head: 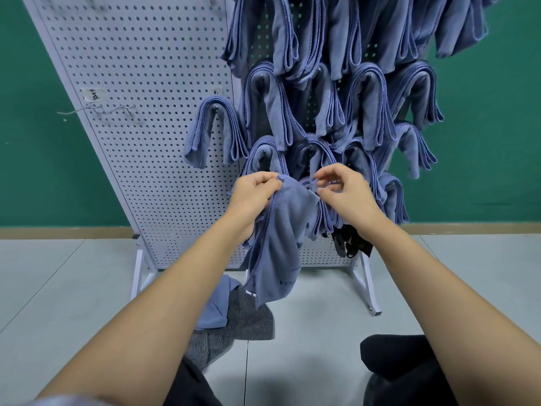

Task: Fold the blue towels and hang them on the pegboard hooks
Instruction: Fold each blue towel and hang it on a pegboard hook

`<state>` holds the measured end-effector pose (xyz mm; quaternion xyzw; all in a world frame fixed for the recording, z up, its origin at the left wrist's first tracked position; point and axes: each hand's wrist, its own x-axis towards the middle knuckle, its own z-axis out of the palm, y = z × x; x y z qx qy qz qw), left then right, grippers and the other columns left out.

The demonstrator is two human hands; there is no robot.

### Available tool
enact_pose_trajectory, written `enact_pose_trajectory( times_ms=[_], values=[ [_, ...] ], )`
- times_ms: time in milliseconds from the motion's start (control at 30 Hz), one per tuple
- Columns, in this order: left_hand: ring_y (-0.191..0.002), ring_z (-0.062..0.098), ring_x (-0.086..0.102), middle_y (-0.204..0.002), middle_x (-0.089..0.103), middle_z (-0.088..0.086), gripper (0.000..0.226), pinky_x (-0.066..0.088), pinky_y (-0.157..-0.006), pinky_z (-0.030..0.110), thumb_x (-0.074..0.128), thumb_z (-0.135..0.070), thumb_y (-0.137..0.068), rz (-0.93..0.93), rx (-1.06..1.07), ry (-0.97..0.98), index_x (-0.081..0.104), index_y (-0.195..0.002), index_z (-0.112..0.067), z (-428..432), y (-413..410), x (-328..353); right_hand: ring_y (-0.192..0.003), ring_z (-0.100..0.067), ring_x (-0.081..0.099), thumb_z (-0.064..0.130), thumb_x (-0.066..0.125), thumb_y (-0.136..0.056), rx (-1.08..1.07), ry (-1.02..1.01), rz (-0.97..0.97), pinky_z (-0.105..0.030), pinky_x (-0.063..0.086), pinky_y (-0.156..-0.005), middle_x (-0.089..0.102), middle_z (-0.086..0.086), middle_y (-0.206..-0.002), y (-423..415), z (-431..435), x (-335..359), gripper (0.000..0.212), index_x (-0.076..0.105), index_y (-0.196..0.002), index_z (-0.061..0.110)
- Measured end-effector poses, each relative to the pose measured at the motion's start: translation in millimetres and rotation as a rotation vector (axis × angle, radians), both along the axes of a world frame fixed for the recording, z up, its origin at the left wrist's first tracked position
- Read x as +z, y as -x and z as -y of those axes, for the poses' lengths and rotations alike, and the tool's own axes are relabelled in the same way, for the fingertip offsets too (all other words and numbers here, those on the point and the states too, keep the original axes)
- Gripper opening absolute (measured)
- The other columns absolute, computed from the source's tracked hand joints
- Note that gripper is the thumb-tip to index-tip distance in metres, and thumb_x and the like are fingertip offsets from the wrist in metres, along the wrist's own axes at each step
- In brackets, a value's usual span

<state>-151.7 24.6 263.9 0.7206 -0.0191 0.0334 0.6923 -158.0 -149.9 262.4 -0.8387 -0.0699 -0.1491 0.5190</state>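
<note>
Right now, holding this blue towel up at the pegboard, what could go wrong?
The towel hangs unfolded from the left hand; its lower end could drag onto the cloths lying below. The right hand works close against the hung towels and might pull one off. The bare hooks sit far left, a long reach.

The pegboard [140, 112] stands on the floor [58, 288] in front of the wall [29, 142]. Folded towels [336, 98] hang in rows across its right half. A single towel [210, 127] hangs just left of them, and bare hooks [99, 109] sit near the left edge. In front of the lowest row a loose towel [281, 230] hangs from the left hand [254, 194], with the right hand [342, 189] just beside it. Below, a heap of cloths [234, 315] lies on the floor before the board's feet.
</note>
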Motion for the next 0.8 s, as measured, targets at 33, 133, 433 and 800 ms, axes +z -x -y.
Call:
enact_pose_trajectory(
  times_ms=[33,133,433,800],
  values=[
    [-0.055,0.005,0.043,-0.048,0.051,-0.015,0.014,0.042,-0.061,0.019,0.056,-0.009,-0.092,0.005,-0.028,0.001,0.068,-0.091,-0.014,-2.2,-0.3,1.1,-0.072,-0.007,0.052,0.000,0.058,-0.085,0.012,0.106,0.051,-0.007,0.044,-0.068,0.062,0.007,-0.094,-0.8,4.6,-0.3,0.025,0.061,-0.097,0.021],
    [-0.055,0.002,0.048,-0.064,0.058,-0.008,0.016,0.044,-0.058,0.015,0.054,-0.007,-0.094,0.031,-0.089,0.000,0.068,-0.090,-0.013,-8.8,-1.2,2.4,-0.087,-0.007,0.053,0.011,0.066,-0.085,0.123,0.309,0.123,-0.013,0.041,-0.078,0.060,0.015,-0.098,-7.0,14.8,-3.5,0.023,0.059,-0.101,0.025],
    [-0.082,0.012,0.054,-0.087,0.064,0.000,0.017,0.045,-0.076,0.024,0.052,-0.008,-0.094,0.023,-0.052,-0.101,0.069,-0.094,-0.011,-40.6,-14.4,-7.8,-0.101,-0.014,0.044,0.031,0.070,-0.084,0.129,0.493,-0.054,-0.031,0.035,-0.095,0.056,0.001,-0.108,-16.0,28.7,-20.2,0.020,0.065,-0.082,0.011],
    [-0.071,0.015,0.071,-0.097,0.066,0.010,0.009,0.054,-0.070,0.023,0.048,-0.007,-0.097,-0.107,-0.037,0.027,0.056,-0.100,-0.010,-40.9,-13.5,-14.6,-0.057,-0.009,0.038,0.006,0.070,-0.083,0.143,0.000,-0.058,-0.016,0.039,-0.058,0.048,-0.003,-0.071,-11.9,20.3,-7.1,0.023,0.051,-0.088,0.018]
  ],
)
